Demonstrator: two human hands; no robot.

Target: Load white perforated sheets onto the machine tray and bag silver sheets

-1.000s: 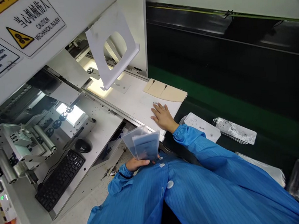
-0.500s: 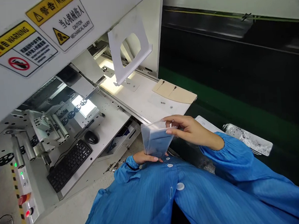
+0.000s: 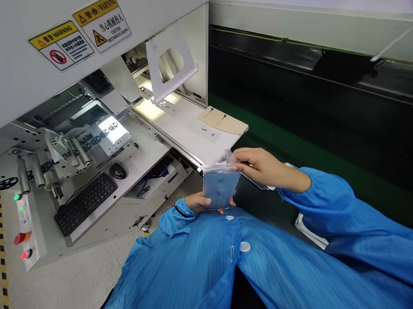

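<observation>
A small stack of clear plastic bags (image 3: 219, 187) is held upright close to my chest, over the blue coat. My left hand (image 3: 198, 203) grips the stack's bottom edge, fingers closed under it. My right hand (image 3: 260, 168) pinches the top bag at its upper edge, fingers closed on the film. Beyond the hands lies the machine's white feed table (image 3: 188, 137) with a single clear bag (image 3: 205, 129) flat on it and a beige pad (image 3: 223, 122) at its far end.
A white machine fills the left: warning labels (image 3: 79, 34), rollers (image 3: 64, 150), black keyboard (image 3: 85, 202), mouse (image 3: 117, 169), lit buttons (image 3: 21, 224). A white guard plate (image 3: 170, 66) stands over the table. A dark green conveyor (image 3: 313, 153) runs to the right with white packets (image 3: 309, 230).
My right hand has come off the feed table, leaving a bag there, and now pinches the top of the stack. The stack has closed from a fan into one block.
</observation>
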